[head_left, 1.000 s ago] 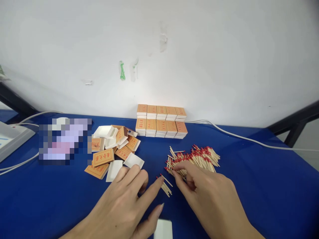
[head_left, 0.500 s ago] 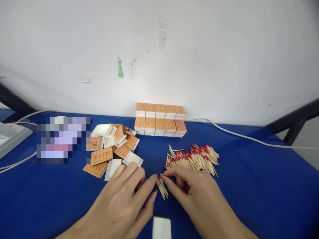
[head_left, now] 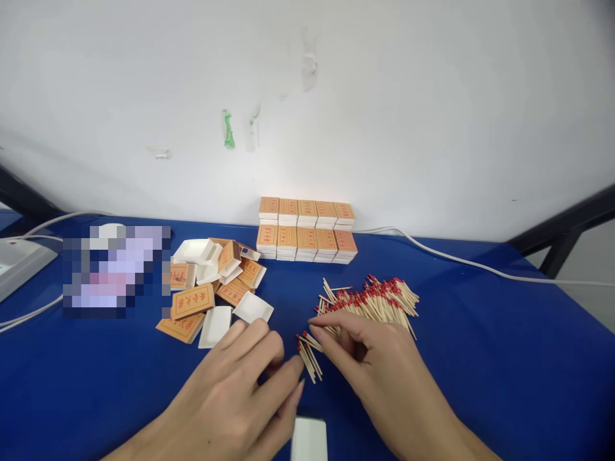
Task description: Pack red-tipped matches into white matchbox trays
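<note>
A small bunch of red-headed matchsticks lies on the blue table between my hands, a few slanting across the others with their ends at my right thumb. My left hand rests left of the bunch, its outer fingers curled and its index finger and thumb slightly apart, holding nothing visible. My right hand has thumb and index tips pinched close together above the bunch; what lies between them, if anything, cannot be made out. Behind it spreads a large heap of matchsticks. A white tray-like box, cut off by the frame, lies at the front edge.
Loose orange matchbox sleeves and white inner trays are jumbled at the left. Stacked matchboxes stand in two rows by the wall. A white cable runs along the right; a pixelated item lies far left.
A few matchsticks now lie aslant at the top of the small bunch. My left index finger has drawn back from the match heads, and my right fingertips have lifted slightly away.
</note>
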Tool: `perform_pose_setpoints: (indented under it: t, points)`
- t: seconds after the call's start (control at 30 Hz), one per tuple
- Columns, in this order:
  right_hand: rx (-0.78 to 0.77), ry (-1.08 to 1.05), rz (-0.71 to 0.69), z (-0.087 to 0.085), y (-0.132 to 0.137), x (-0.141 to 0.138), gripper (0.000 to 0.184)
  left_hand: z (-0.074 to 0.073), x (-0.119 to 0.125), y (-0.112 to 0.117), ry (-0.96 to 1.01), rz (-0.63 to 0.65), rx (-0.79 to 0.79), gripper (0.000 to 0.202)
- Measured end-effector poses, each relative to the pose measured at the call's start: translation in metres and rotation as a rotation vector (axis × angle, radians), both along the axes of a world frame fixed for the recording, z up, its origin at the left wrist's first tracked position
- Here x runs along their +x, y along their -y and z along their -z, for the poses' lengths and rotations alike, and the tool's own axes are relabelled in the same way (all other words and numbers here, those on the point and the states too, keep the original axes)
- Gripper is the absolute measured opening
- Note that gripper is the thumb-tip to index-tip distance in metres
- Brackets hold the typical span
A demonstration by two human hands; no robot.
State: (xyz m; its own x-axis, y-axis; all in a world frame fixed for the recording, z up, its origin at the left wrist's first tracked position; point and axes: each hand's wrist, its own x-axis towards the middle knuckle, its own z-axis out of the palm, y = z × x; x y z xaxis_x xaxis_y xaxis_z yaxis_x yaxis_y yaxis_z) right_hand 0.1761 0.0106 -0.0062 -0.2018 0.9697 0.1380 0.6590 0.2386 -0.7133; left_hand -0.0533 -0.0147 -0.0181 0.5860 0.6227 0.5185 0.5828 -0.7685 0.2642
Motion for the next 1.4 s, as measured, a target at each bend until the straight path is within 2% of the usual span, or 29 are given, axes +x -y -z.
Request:
perform_pose_setpoints:
  t: [0.13, 0.27, 0.4, 0.5, 0.67, 0.8, 0.93, 1.0, 1.17, 1.4]
  points:
    - [0.043, 0.139, -0.038, -0.006, -0.002, 0.012, 0.016, -0.003, 0.0, 0.001, 0.008, 0.054, -0.027, 0.019]
    - [0.067, 0.248, -0.051, 0.002, 0.001, 0.014, 0.013, -0.002, 0.0, 0.0, 0.024, 0.06, -0.051, 0.019]
    - [0.041, 0.265, -0.077, 0.008, 0.005, 0.009, 0.015, 0.0, 0.0, -0.001, -0.023, 0.069, -0.055, 0.022]
    - [0.042, 0.244, -0.09, 0.001, 0.003, 0.012, 0.016, -0.001, -0.001, 0.0, -0.042, 0.073, -0.033, 0.023]
    - [0.201, 0.263, -0.033, -0.009, -0.002, 0.024, 0.012, 0.002, -0.001, -0.001, 0.013, 0.043, -0.019, 0.026]
    - [0.385, 0.278, -0.022, 0.004, 0.003, 0.024, 0.022, 0.006, -0.001, -0.002, 0.025, 0.043, 0.012, 0.028]
    - [0.527, 0.333, -0.022, 0.02, 0.011, 0.021, 0.029, 0.002, -0.004, 0.001, -0.031, 0.041, -0.033, 0.031]
    - [0.543, 0.343, -0.01, 0.024, 0.012, 0.021, 0.031, -0.003, -0.005, 0.001, -0.064, 0.044, -0.054, 0.031]
    - [0.485, 0.324, 0.004, 0.026, 0.009, 0.023, 0.036, -0.014, -0.002, -0.002, -0.066, 0.027, 0.014, 0.031]
    - [0.511, 0.251, 0.021, 0.029, 0.01, 0.022, 0.041, -0.011, 0.0, -0.002, -0.043, -0.01, 0.057, 0.034]
